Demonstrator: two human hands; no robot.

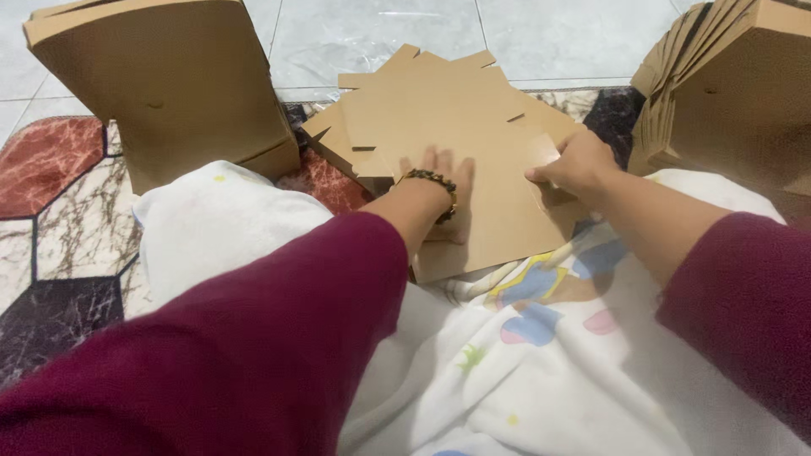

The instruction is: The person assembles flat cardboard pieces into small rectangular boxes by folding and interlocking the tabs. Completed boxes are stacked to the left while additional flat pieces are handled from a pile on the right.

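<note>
Pinching a side flap of a flat, die-cut brown cardboard box blank (456, 127), the right hand (579, 160) folds it inward. Left hand (439, 181), wearing a dark beaded bracelet (432, 180), presses open and flat on the blank's middle. It lies ahead of the person's lap on a white cartoon-print blanket (541, 355). Stacks of brown cardboard (169, 76) stand at both sides.

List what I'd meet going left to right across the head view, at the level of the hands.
Left stack of cardboard → left hand pressed flat on the cardboard sheet → right hand gripping the sheet's flap → right stack of cardboard.
</note>
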